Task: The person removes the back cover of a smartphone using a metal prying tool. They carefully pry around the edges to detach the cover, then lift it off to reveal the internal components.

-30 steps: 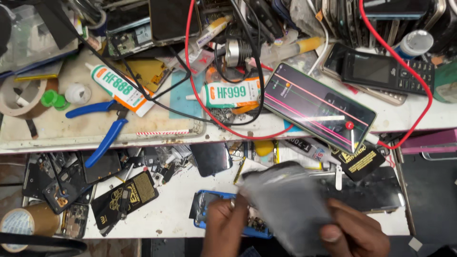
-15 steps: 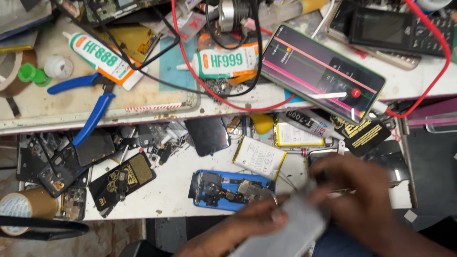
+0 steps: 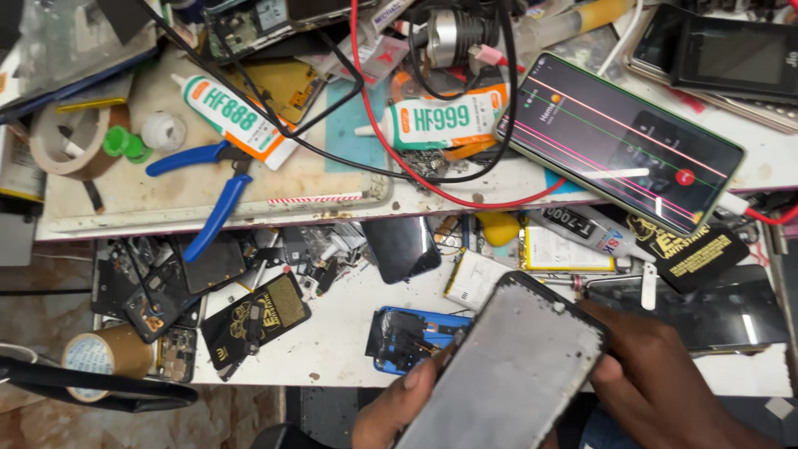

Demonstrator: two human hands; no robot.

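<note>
At the near edge of the cluttered white tabletop (image 3: 349, 341), two hands grip one flat grey phone panel with a black rim (image 3: 507, 374), tilted: left hand (image 3: 399, 407) under its lower side, right hand (image 3: 657, 378) clamped on its right edge. Two white glue tubes (image 3: 233, 116) lie beyond.

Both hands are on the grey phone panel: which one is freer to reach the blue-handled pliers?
Probably the left hand: it only steadies the grey phone panel's left edge, on the side nearer the blue-handled pliers. The right hand grips the panel's far side.
</note>
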